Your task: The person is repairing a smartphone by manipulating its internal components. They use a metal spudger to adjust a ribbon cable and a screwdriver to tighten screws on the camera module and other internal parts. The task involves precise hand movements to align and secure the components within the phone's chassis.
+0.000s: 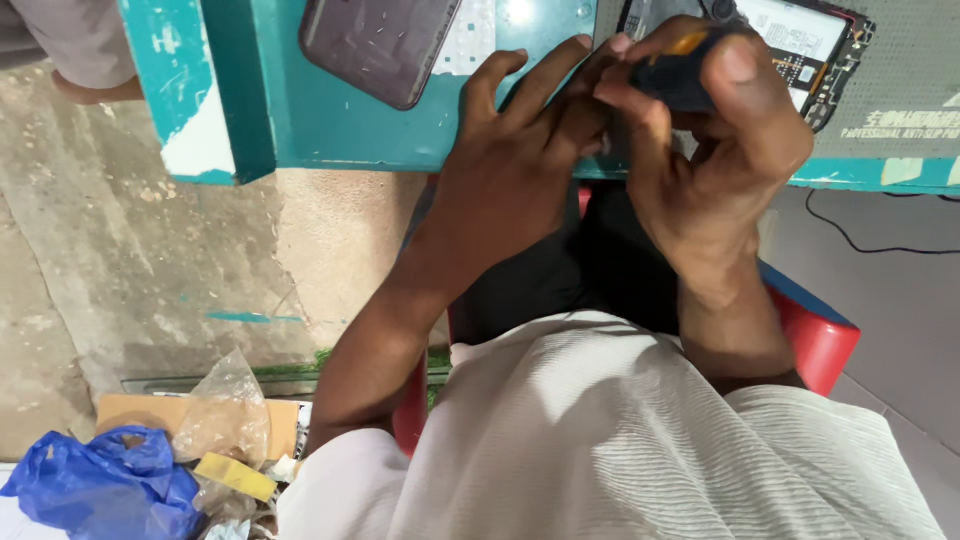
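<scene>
- White ribbed cloth shirt (610, 440) fills the bottom of the view, because the camera looks straight down the person's front.
- Down on the floor to the left lie a crumpled blue plastic bag (100, 485) and a clear plastic bag (228, 410), out of the way of the work.
- Under the person, a red plastic seat (825, 340) shows at the right.
- Both arms reach up to the edge of the teal painted desk (330, 125).
- Left hand (510, 165) has its fingers spread flat, pressing down to keep things from sliding.
- Right hand (715, 130) pinches a small dark tool with an orange spot (680, 70) between thumb and fingers, held just over the desk edge.
- Behind it lies an opened phone with its insides showing (810, 50), on a grey mat (900, 90).
- Farther left lies a dark phone back cover (380, 45), set aside.
</scene>
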